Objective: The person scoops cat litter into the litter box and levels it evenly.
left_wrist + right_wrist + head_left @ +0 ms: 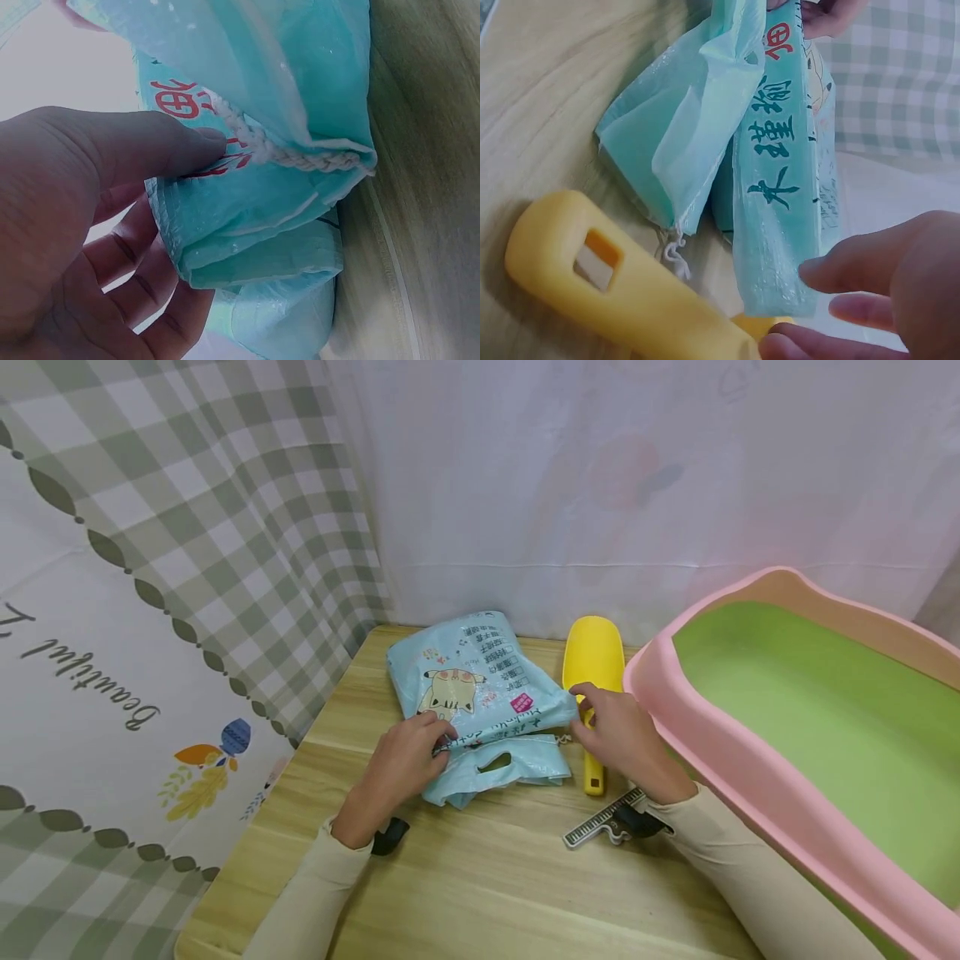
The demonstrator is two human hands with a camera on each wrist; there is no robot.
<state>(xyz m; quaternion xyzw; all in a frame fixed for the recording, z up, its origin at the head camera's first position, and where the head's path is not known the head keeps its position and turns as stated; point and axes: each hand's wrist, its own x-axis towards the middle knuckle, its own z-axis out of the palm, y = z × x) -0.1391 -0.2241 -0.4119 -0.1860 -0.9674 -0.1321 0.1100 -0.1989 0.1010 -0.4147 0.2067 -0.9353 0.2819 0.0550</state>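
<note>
A pale blue plastic bag (480, 685) with a cartoon cat and printed writing lies on the table, its top part folded over. My left hand (408, 756) grips the fold at its near left; in the left wrist view the thumb (180, 146) presses the front by a braided white cord (315, 159), and the fingers curl behind. My right hand (622, 731) is at the bag's right corner, a fingertip touching the edge of the fold, the fingers spread apart. The bag's flap (517, 764) with a handle hole sticks out toward me.
A yellow scoop (592, 656) lies right of the bag, its handle under my right hand. Further right stands a large pink-rimmed litter tray (720, 735) with a green inside. Checked cloth (225, 485) hangs at left, a white curtain (525, 485) behind.
</note>
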